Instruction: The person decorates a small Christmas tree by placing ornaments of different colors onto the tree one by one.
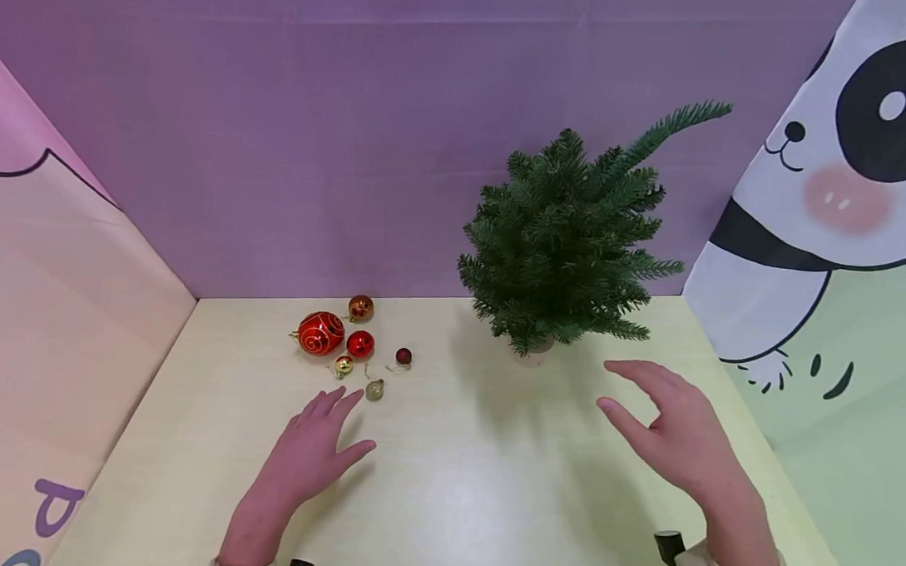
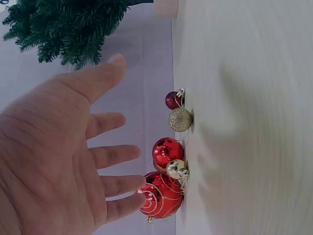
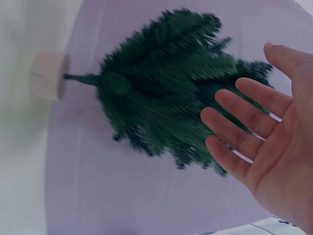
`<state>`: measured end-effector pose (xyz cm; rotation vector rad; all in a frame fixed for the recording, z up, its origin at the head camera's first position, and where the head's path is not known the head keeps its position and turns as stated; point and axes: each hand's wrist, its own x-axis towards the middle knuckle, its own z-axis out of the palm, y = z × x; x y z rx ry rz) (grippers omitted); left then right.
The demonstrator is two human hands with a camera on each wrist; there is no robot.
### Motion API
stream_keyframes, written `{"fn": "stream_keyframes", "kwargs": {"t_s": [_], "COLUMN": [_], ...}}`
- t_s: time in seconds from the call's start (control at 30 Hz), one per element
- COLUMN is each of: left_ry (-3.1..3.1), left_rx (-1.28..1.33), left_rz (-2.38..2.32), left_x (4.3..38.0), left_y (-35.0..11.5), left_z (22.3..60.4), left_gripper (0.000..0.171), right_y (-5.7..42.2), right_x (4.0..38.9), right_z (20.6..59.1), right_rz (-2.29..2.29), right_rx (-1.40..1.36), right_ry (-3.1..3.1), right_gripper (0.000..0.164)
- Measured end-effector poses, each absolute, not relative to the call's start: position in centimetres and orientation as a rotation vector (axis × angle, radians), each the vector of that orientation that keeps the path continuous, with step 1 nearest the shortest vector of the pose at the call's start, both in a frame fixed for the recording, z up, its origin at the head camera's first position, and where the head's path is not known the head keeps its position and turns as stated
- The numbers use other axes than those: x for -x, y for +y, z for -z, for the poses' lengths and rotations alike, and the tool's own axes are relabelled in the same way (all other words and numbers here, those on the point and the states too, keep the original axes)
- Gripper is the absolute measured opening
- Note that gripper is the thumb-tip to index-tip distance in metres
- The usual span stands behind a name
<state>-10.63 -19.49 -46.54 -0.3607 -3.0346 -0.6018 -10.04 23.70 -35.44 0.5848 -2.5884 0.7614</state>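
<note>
My left hand (image 1: 308,453) hovers over the table with fingers spread, just short of a group of Christmas baubles. Nearest its fingertips is a small gold glitter bauble (image 1: 374,389); around it lie a shiny gold one (image 1: 343,365), a red one (image 1: 360,344), a dark red one (image 1: 404,356), a copper one (image 1: 360,308) and a large red bauble with gold swirls (image 1: 320,333). To the right, a small artificial Christmas tree (image 1: 567,237) stands on a round wooden base (image 3: 49,76). My right hand (image 1: 680,428), fingers extended and holding nothing, is in front of the tree's right side.
The pale wooden table (image 1: 445,499) meets a purple cloth wall (image 1: 315,145) behind the tree. A panda-printed panel (image 1: 855,347) borders the right side, and a pink and cream panel (image 1: 47,319) the left. One branch (image 1: 676,122) sticks out from the tree's upper right.
</note>
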Motion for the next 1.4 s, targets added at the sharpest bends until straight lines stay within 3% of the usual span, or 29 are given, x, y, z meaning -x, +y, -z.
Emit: {"fn": "stream_keyframes", "kwargs": {"t_s": [0.33, 0.57, 1.13, 1.4], "left_ry": [-3.046, -3.048, -3.040, -3.014], "left_rx": [0.383, 0.422, 0.540, 0.597], "left_rz": [0.571, 0.575, 0.830, 0.989], "left_x": [10.8, 10.8, 10.6, 10.9], "left_y": [-19.1, -18.5, -17.8, -17.4], "left_z": [46.9, 47.0, 47.3, 47.8], "left_gripper": [0.050, 0.047, 0.053, 0.051], "right_y": [27.5, 29.4, 29.0, 28.0], "right_x": [12.0, 13.6, 20.2, 23.3], "right_z": [32.1, 30.5, 25.1, 23.0], "right_rz": [-0.844, -0.957, -1.106, -1.194], "right_rx": [-0.546, -0.474, -0.493, -0.513], "right_ry": [-2.451, -2.473, -2.635, -2.696], "right_gripper": [0.031, 0.030, 0.074, 0.082]}}
